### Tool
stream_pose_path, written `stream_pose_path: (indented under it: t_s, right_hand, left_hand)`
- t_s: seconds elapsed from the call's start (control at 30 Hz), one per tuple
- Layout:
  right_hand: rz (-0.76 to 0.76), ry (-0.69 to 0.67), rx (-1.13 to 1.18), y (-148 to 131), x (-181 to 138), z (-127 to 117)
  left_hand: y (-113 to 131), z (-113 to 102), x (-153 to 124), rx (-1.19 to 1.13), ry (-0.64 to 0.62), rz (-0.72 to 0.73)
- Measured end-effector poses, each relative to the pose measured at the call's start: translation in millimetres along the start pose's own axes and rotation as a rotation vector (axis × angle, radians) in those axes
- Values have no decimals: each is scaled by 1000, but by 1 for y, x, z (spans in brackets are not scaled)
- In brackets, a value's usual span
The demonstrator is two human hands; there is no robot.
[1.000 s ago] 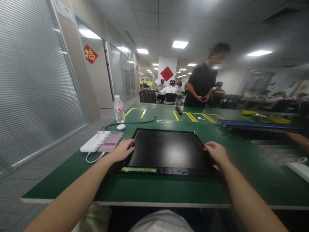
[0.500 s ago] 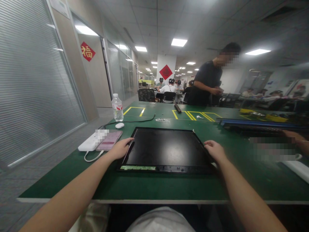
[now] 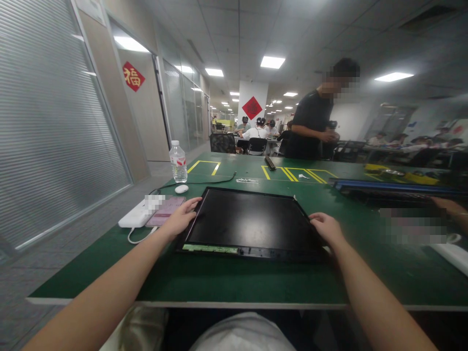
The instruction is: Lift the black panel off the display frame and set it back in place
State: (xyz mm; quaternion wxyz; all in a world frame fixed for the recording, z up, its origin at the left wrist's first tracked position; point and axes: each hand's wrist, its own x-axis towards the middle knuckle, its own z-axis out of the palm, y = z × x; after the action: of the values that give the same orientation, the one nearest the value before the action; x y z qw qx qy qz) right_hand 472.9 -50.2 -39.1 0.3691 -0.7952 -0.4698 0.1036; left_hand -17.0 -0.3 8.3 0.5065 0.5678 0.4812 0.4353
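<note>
A black display panel [image 3: 252, 219] in a thin dark frame lies face up in front of me, its left side tilted slightly up off the green table. Along its near edge runs a strip, with a light green piece [image 3: 210, 248] at the left. My left hand [image 3: 182, 218] holds the left edge, fingers on the rim and the thumb side partly hidden. At the opposite edge, my right hand [image 3: 326, 228] grips the frame, thumb and fingers closed round it.
A water bottle [image 3: 178, 162], a white mouse-like case [image 3: 181, 190], a white power bank [image 3: 137, 214] and a phone [image 3: 166, 212] are at the left. To the right lies a long blue-edged part [image 3: 383, 187] near another person's hand [image 3: 449, 207]. A person in black [image 3: 310, 122] stands beyond the table.
The panel's left side has risen a little, and my left hand has gone up with it, its fingers now more spread. My right hand stays at the right edge.
</note>
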Motion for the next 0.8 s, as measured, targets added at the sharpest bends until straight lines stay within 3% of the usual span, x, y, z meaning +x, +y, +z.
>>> stream_pose_path:
  t_s: [0.33, 0.63, 0.8]
  right_hand:
    - [-42, 8, -55, -5, -2, -2]
    - [-32, -12, -61, -7, -2, -3]
    - [-41, -24, -69, -4, 0, -1]
  left_hand:
    - [-5, 2, 7, -43, 171, -79]
    - [4, 9, 0, -283, 139, -278]
    - [3, 10, 2, -390, 96, -302]
